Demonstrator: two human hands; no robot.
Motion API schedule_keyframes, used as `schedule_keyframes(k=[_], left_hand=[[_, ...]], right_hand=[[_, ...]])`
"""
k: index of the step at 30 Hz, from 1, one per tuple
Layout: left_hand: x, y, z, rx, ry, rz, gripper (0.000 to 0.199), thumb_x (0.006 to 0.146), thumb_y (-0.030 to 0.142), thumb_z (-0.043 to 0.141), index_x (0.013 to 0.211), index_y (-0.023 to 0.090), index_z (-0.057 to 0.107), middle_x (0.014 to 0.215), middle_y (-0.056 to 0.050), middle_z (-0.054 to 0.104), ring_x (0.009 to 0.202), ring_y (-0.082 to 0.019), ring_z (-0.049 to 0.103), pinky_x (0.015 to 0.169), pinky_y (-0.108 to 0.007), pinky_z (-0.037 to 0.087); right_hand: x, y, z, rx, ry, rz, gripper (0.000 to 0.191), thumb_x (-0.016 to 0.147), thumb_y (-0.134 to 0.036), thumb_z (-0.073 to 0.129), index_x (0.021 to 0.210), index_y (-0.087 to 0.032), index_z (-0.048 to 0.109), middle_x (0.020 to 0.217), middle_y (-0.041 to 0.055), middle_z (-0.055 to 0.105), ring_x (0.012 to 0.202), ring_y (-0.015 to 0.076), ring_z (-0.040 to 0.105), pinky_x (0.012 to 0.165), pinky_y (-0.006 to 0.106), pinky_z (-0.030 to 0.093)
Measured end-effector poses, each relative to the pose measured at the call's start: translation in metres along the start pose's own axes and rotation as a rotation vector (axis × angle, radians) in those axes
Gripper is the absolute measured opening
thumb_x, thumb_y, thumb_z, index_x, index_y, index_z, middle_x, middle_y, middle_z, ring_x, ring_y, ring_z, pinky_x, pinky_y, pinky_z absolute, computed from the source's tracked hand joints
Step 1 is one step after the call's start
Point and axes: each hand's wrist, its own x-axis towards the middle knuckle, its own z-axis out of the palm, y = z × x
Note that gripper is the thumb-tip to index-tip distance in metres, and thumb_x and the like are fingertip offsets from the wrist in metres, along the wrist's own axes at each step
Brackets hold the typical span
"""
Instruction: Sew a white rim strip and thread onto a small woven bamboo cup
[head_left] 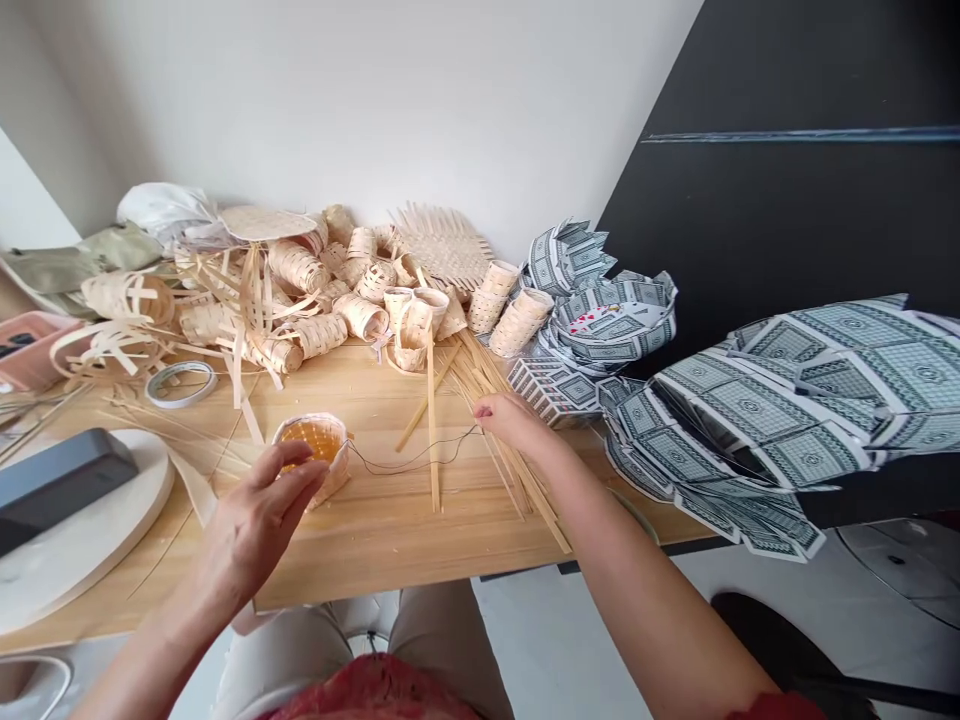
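Observation:
A small woven basket (339, 468) stands on the table with its yellowish inside facing up. My left hand (251, 520) is beside it, thumb and forefinger apart, with the fingertips in front of the basket's opening. I cannot tell whether they touch it. A dark thread (390, 468) runs from the basket's right rim, slack and doubled, to my right hand (514, 418). There the thumb and fingers are pinched on its end, above a bundle of flat wooden strips (529, 475). Whether a needle is in the pinch is too small to see.
Behind lie several woven baskets (315, 335), loose strips and a woven mat (442, 245). A roll of tape (180, 384) is at left, near a round white board (112, 540) carrying a dark grey case (67, 485). Structures folded from playing cards (765, 400) occupy the right.

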Motion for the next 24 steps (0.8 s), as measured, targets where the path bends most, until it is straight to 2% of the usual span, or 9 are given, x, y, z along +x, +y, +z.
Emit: schedule_keyframes(k=[4, 8, 14, 17, 20, 24], left_hand=[[-0.001, -0.001, -0.002, -0.035, -0.027, -0.031, 0.024, 0.088, 0.030, 0.042, 0.088, 0.021, 0.064, 0.094, -0.003, 0.059, 0.059, -0.006, 0.060, 0.048, -0.014, 0.044], [-0.006, -0.005, -0.003, -0.065, 0.023, -0.018, 0.020, 0.087, 0.027, 0.045, 0.089, 0.020, 0.063, 0.095, -0.004, 0.059, 0.065, -0.008, 0.061, 0.052, -0.014, 0.046], [-0.008, -0.007, -0.004, -0.080, 0.045, -0.048, 0.019, 0.085, 0.026, 0.046, 0.087, 0.020, 0.064, 0.094, -0.003, 0.060, 0.069, -0.009, 0.062, 0.055, -0.015, 0.047], [-0.006, -0.007, -0.004, -0.081, 0.037, -0.066, 0.020, 0.086, 0.028, 0.045, 0.087, 0.021, 0.064, 0.094, -0.003, 0.060, 0.065, -0.009, 0.061, 0.052, -0.017, 0.048], [-0.004, -0.008, -0.004, -0.044, 0.033, -0.039, 0.017, 0.085, 0.028, 0.047, 0.088, 0.021, 0.062, 0.095, -0.004, 0.060, 0.073, -0.013, 0.062, 0.063, -0.023, 0.052], [-0.004, -0.014, -0.006, -0.029, 0.059, 0.016, 0.014, 0.082, 0.029, 0.051, 0.091, 0.022, 0.061, 0.095, -0.005, 0.059, 0.086, -0.019, 0.061, 0.074, -0.031, 0.052]], right_hand=[[0.000, -0.006, -0.003, -0.040, -0.060, -0.081, 0.020, 0.075, -0.013, 0.053, 0.088, -0.018, 0.068, 0.088, 0.0049, 0.067, 0.079, 0.0145, 0.059, 0.065, 0.021, 0.038], [-0.008, -0.008, -0.010, -0.120, -0.086, -0.133, 0.017, 0.075, -0.012, 0.053, 0.083, -0.017, 0.067, 0.090, 0.0058, 0.066, 0.084, 0.0159, 0.057, 0.067, 0.023, 0.036], [-0.012, -0.007, -0.002, -0.233, -0.147, -0.115, 0.016, 0.082, -0.019, 0.050, 0.079, -0.013, 0.064, 0.087, 0.0083, 0.064, 0.083, 0.0172, 0.058, 0.070, 0.027, 0.041], [-0.012, -0.009, 0.004, -0.271, -0.175, -0.094, 0.020, 0.086, -0.028, 0.049, 0.086, -0.012, 0.060, 0.089, 0.0057, 0.061, 0.082, 0.0150, 0.058, 0.074, 0.032, 0.045], [-0.015, -0.008, 0.005, -0.276, -0.172, -0.111, 0.022, 0.087, -0.032, 0.048, 0.092, -0.013, 0.058, 0.095, 0.0050, 0.060, 0.084, 0.0144, 0.057, 0.077, 0.034, 0.046], [-0.017, -0.002, 0.003, -0.242, -0.137, -0.132, 0.018, 0.087, -0.018, 0.043, 0.090, -0.012, 0.061, 0.097, 0.0090, 0.060, 0.089, 0.0156, 0.055, 0.075, 0.027, 0.040]])
